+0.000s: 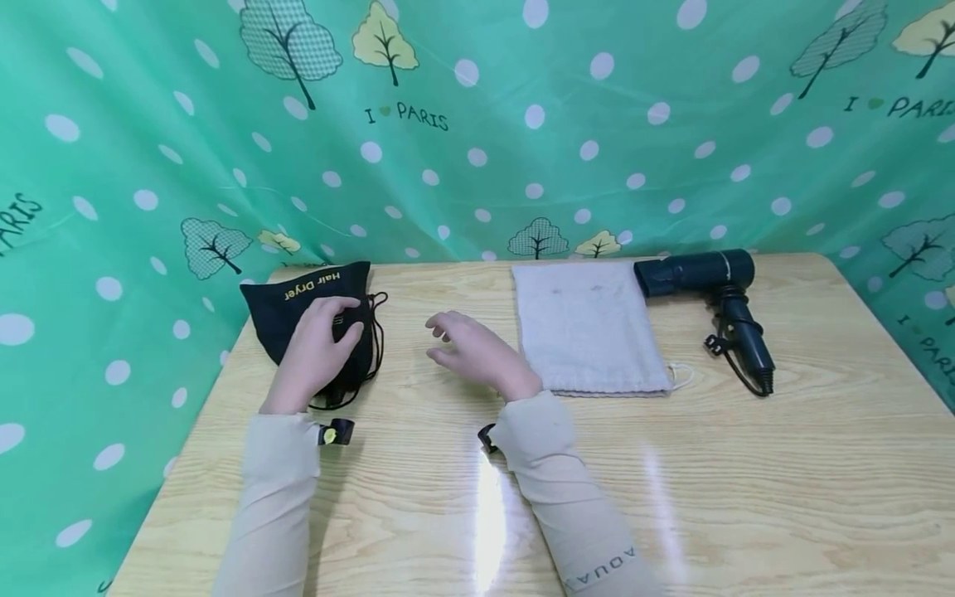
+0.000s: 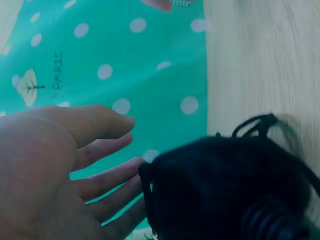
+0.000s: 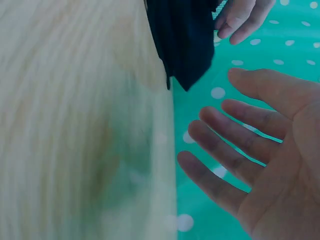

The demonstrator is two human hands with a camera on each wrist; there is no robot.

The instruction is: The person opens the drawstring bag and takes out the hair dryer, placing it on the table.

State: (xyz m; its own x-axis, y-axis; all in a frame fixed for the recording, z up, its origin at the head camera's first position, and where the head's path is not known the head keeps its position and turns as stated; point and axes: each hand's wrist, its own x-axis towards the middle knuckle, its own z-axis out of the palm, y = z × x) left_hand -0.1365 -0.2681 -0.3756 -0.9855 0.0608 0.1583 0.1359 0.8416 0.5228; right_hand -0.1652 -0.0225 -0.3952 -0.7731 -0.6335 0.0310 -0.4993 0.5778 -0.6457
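Observation:
A black drawstring pouch (image 1: 276, 319) printed "Hair Dryer" lies at the table's back left; its cords trail off its right side. My left hand (image 1: 319, 348) is over the pouch, fingers loosely spread and not curled round it. In the left wrist view, the fingertips come right to the edge of the dark pouch (image 2: 200, 180), where a ribbed black end (image 2: 272, 220) shows at its lower part. My right hand (image 1: 473, 352) hovers over the table between the pouch and a pale cloth bag (image 1: 585, 327), fingers relaxed and apart, holding nothing.
Right of the cloth bag, its white cord (image 1: 681, 375) sticking out, lies a black hair dryer (image 1: 697, 274) with its cable wound about the handle. The dryer's nozzle meets the bag's upper right corner. A green polka-dot curtain (image 1: 448, 166) hangs behind the wooden table (image 1: 746, 497).

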